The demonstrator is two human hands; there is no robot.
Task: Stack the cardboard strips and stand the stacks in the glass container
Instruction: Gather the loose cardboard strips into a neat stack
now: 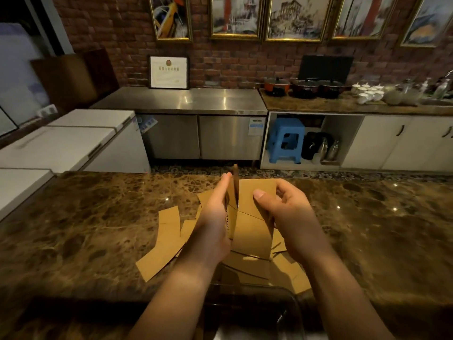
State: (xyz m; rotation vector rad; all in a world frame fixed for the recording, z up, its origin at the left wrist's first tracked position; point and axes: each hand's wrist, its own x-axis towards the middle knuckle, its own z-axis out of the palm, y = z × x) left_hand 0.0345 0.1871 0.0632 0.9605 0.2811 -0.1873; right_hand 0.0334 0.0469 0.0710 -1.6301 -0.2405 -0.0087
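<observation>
Left hand [215, 217] grips a stack of cardboard strips [232, 212] on edge; right hand [286, 217] pinches a flat strip [255, 217], both just beyond the glass container [291, 312], loose strips [169, 231] past it. Light, stiff, slippery: best clamped mid-length across faces

The brown marbled stone counter [93, 217] lies bare to the left and right of the scattered flat tan cardboard strips [169, 231], leaving room for the hands to pass on both sides. At the near edge, the clear glass container [289, 312] stands between the forearms, just beside the nearest strips, blocking a straight pull-back.
</observation>
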